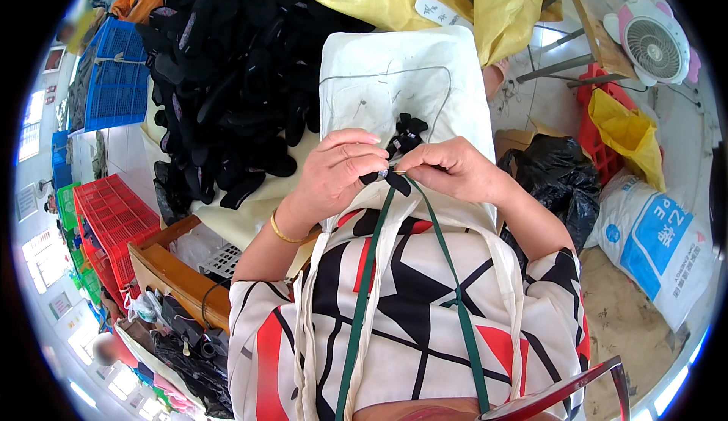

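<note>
My two hands meet just above the white covered work surface in front of me. My left hand (334, 171) is closed, its fingertips pinching a small black fabric piece (397, 184) with a shiny spot near its middle. Close to that spot, my right hand (455, 171) is closed in a pinch. A thin golden glint shows at its fingertips, too small to name. Just beyond the fingers, a bunched black fabric piece (409, 129) lies on the white surface (387, 65); whether it joins the held piece I cannot tell.
A large heap of black fabric items (227, 65) lies at the far left. A red crate (117, 220) and an open wooden drawer (163, 258) stand to the left. On the right are a black plastic bag (557, 186), a white-and-blue sack (656, 243) and a fan (654, 42).
</note>
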Available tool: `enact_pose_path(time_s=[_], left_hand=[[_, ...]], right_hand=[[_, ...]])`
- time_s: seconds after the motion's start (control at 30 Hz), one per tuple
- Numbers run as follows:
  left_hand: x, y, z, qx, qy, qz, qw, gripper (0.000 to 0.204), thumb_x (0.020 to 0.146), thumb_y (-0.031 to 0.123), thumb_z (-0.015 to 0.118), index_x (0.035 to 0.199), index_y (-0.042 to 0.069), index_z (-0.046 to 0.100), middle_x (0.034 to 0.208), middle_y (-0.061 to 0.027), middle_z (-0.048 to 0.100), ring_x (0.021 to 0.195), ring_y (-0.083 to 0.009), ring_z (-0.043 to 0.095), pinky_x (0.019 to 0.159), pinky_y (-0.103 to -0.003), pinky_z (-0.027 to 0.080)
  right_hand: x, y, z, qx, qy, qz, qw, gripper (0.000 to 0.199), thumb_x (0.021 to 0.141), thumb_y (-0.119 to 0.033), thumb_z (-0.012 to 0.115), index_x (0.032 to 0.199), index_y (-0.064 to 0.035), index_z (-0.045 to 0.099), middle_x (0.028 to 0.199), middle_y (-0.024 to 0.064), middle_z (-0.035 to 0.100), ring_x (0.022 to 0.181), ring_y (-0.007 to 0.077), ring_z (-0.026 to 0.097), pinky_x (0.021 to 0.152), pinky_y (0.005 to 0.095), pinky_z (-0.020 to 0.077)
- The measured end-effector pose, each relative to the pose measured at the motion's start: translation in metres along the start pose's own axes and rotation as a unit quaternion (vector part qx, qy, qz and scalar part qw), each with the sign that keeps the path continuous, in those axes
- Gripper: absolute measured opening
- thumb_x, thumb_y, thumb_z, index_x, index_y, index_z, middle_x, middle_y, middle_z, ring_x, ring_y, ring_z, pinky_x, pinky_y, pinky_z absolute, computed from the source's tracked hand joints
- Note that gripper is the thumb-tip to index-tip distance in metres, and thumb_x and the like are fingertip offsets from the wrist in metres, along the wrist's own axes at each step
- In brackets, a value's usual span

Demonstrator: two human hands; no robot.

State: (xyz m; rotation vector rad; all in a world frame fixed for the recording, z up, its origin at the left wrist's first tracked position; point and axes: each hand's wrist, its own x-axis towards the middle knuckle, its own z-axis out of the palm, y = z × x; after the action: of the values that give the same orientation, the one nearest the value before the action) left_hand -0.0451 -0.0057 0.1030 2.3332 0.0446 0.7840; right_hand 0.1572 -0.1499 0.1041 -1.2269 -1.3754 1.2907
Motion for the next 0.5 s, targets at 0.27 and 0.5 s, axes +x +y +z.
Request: enact_pose_path(time_s=[0.27, 0.5], left_hand=[[-0.012, 0.004, 0.012, -0.113, 0.048, -0.072, 0.990, 0.022, 0.076, -0.004, 0.072, 0.093, 0.008, 0.069, 0.094, -0.0043, 0.072, 0.097, -0.0277, 0.066, 0.082, -0.034, 0.053], [-0.022, 0.002, 0.016, -0.112, 0.065, -0.073, 0.989, 0.025, 0.073, 0.004, 0.081, 0.094, 0.009, 0.068, 0.094, -0.0048, 0.073, 0.095, -0.0282, 0.067, 0.084, -0.035, 0.053]], right_hand=[[0.000, 0.017, 0.020, 0.167, -0.001, 0.035, 0.985, 0.010, 0.100, -0.010, 0.057, 0.104, -0.0042, 0.064, 0.087, -0.0025, 0.059, 0.071, 0.0053, 0.051, 0.065, 0.0213, 0.0447], [-0.002, 0.019, 0.031, 0.232, -0.002, 0.072, 0.970, 0.009, 0.102, -0.013, 0.055, 0.105, -0.0057, 0.059, 0.083, -0.0022, 0.054, 0.068, 0.0044, 0.050, 0.062, 0.0210, 0.0440]])
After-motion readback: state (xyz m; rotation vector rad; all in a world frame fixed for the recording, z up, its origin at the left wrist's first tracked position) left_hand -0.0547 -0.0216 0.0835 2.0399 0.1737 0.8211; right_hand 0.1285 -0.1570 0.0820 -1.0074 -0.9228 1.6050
